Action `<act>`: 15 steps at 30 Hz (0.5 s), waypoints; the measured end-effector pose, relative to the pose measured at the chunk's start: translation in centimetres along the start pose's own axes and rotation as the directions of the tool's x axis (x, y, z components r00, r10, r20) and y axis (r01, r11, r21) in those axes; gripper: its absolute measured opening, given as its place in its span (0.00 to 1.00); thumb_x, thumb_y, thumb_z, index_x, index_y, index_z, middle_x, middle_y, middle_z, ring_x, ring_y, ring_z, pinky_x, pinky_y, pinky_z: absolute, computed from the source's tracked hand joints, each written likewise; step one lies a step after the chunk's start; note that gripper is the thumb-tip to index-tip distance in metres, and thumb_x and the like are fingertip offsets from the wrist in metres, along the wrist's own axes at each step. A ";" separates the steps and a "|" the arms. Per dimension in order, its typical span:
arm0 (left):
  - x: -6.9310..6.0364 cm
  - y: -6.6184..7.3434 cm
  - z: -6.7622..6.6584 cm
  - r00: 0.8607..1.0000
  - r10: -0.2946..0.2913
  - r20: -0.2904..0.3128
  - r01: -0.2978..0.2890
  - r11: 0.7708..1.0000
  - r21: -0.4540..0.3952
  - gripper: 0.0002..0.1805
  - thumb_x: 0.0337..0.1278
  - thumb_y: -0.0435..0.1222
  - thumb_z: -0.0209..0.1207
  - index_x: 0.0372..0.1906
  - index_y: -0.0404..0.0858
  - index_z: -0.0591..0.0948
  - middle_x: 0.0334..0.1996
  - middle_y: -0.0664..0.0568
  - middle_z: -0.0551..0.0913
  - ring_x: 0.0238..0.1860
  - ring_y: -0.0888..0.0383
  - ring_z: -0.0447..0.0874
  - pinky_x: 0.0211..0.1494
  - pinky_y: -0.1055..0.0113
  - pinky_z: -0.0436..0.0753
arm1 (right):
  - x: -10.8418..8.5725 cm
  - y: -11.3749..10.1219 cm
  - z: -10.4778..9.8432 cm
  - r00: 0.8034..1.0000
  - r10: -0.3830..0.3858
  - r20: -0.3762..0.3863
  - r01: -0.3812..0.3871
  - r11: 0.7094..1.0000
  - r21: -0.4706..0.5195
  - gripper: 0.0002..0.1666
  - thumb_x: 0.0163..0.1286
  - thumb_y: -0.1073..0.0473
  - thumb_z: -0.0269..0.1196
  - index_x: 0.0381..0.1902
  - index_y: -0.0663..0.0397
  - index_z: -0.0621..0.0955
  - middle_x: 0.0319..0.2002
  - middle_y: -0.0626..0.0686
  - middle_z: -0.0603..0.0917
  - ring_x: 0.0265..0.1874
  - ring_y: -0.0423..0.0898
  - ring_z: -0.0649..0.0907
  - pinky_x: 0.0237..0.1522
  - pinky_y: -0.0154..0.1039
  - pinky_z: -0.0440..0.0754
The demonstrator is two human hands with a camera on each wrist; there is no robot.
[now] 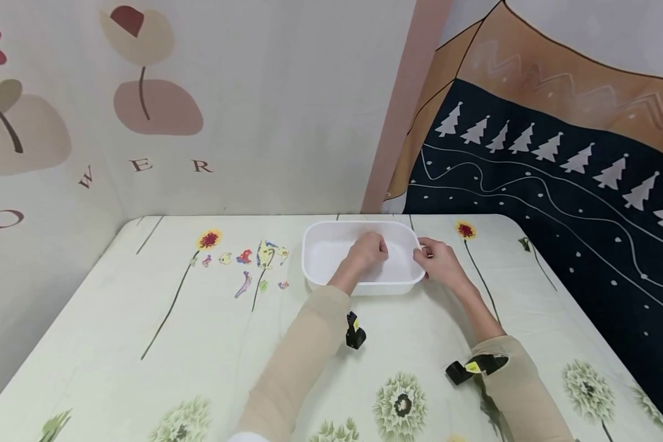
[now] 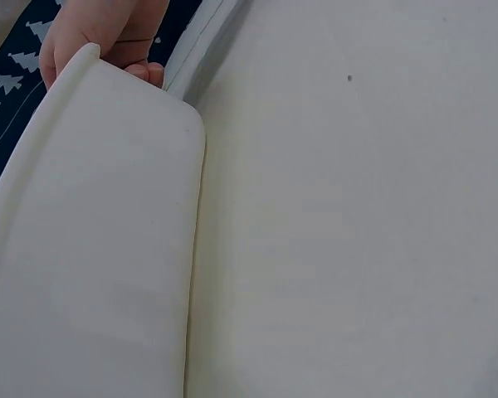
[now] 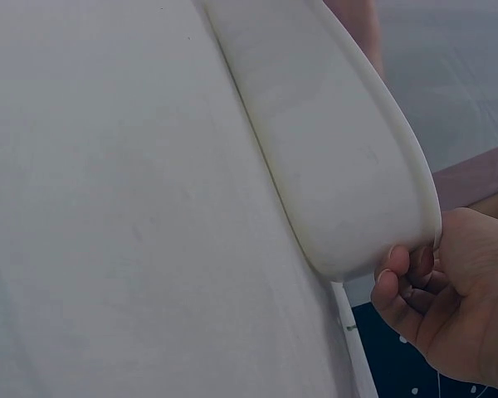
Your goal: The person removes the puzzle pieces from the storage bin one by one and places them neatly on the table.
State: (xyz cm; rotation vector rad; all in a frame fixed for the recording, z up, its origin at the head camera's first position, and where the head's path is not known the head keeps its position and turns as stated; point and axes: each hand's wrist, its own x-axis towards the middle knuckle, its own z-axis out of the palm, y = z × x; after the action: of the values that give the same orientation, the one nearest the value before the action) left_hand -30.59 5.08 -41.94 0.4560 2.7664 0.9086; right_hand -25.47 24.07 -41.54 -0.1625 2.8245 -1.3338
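A white plastic basin (image 1: 359,288), rectangular with rounded corners, stands near the far edge of the table. My left hand (image 1: 369,248) reaches over its near side, with bent fingers pointing down inside; the fingertips are hidden, so whatever they may hold does not show. At the basin's right end my right hand (image 1: 439,263) grips the rim, thumb over the edge. In the right wrist view, the curled fingers (image 3: 386,290) of that hand sit under the rim. Left of the basin lie several small colourful cutouts, among them a red one (image 1: 244,256) and a purple one (image 1: 244,285).
A cloth printed with flowers covers the table (image 1: 199,368). Behind it hangs a pale curtain (image 1: 287,123) with flower prints, and a dark tree-patterned cloth (image 1: 530,184) is on the right. Small black cameras (image 1: 356,331) are worn at both wrists.
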 end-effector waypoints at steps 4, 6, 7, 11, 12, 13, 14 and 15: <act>-0.2 0.1 -0.1 1.000 -0.008 -0.023 0.007 1.000 -0.012 0.04 0.69 0.34 0.61 0.38 0.37 0.83 0.33 0.53 0.80 0.35 0.58 0.75 0.40 0.67 0.75 | 0.0 -0.1 0.0 1.000 0.006 0.003 -0.006 1.000 -0.004 0.28 0.74 0.62 0.55 0.67 0.71 0.71 0.24 0.54 0.77 0.16 0.46 0.78 0.20 0.34 0.75; -0.4 0.2 -0.2 0.999 -0.003 -0.050 0.001 0.999 -0.039 0.04 0.70 0.34 0.60 0.38 0.37 0.82 0.33 0.53 0.80 0.33 0.58 0.75 0.38 0.68 0.74 | 0.0 -0.1 0.0 1.000 0.005 0.002 -0.005 1.000 -0.003 0.28 0.74 0.62 0.55 0.67 0.71 0.71 0.24 0.54 0.76 0.16 0.46 0.78 0.20 0.34 0.75; -0.4 0.2 -0.3 0.998 0.001 -0.063 -0.005 0.998 -0.056 0.04 0.70 0.33 0.60 0.38 0.37 0.82 0.32 0.52 0.80 0.32 0.58 0.75 0.36 0.69 0.74 | 0.0 -0.1 0.0 1.000 0.005 0.002 -0.005 1.000 -0.002 0.28 0.74 0.62 0.55 0.67 0.71 0.71 0.24 0.54 0.76 0.16 0.46 0.78 0.20 0.34 0.75; -0.5 0.2 -0.4 0.995 0.016 -0.100 -0.028 0.991 -0.127 0.03 0.68 0.31 0.61 0.36 0.36 0.81 0.28 0.51 0.80 0.27 0.59 0.75 0.31 0.71 0.72 | 0.0 -0.1 -0.1 1.000 -0.001 0.003 0.001 1.000 -0.002 0.28 0.74 0.62 0.55 0.67 0.71 0.71 0.24 0.54 0.76 0.16 0.46 0.78 0.20 0.34 0.74; -0.6 0.2 -0.4 0.994 0.020 -0.106 -0.035 0.990 -0.139 0.03 0.67 0.31 0.62 0.36 0.36 0.82 0.27 0.50 0.81 0.26 0.60 0.75 0.31 0.72 0.72 | 0.0 -0.1 -0.1 1.000 -0.002 0.003 0.002 1.000 -0.003 0.28 0.74 0.62 0.54 0.67 0.71 0.71 0.24 0.54 0.77 0.16 0.46 0.77 0.20 0.34 0.74; -0.6 0.2 -0.4 0.994 0.023 -0.109 -0.039 0.987 -0.155 0.03 0.66 0.30 0.63 0.35 0.35 0.82 0.27 0.50 0.81 0.26 0.60 0.75 0.31 0.73 0.72 | 0.0 -0.1 0.0 1.000 -0.003 0.003 0.003 1.000 -0.003 0.27 0.74 0.62 0.54 0.67 0.71 0.71 0.23 0.54 0.77 0.16 0.46 0.78 0.20 0.34 0.74; -0.7 0.2 -0.4 0.993 0.026 -0.114 -0.045 0.984 -0.172 0.03 0.65 0.29 0.64 0.34 0.35 0.83 0.26 0.50 0.81 0.25 0.61 0.76 0.30 0.74 0.71 | 0.0 0.0 0.0 1.000 -0.005 0.003 0.005 1.000 -0.004 0.27 0.74 0.62 0.54 0.67 0.71 0.71 0.24 0.54 0.77 0.16 0.46 0.78 0.20 0.34 0.74; -0.7 0.2 -0.4 0.993 0.028 -0.118 -0.050 0.981 -0.189 0.03 0.64 0.29 0.64 0.33 0.35 0.83 0.26 0.50 0.82 0.25 0.61 0.76 0.30 0.74 0.72 | 0.0 0.0 0.0 1.000 -0.006 0.003 0.006 1.000 -0.005 0.27 0.74 0.62 0.54 0.67 0.71 0.71 0.24 0.54 0.77 0.16 0.46 0.78 0.20 0.34 0.74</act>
State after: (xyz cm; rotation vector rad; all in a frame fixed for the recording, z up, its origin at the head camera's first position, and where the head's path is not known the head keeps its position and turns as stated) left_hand -29.99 4.75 -41.41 0.4398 2.7423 1.2334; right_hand -25.44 24.04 -41.52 -0.1727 2.8277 -1.3263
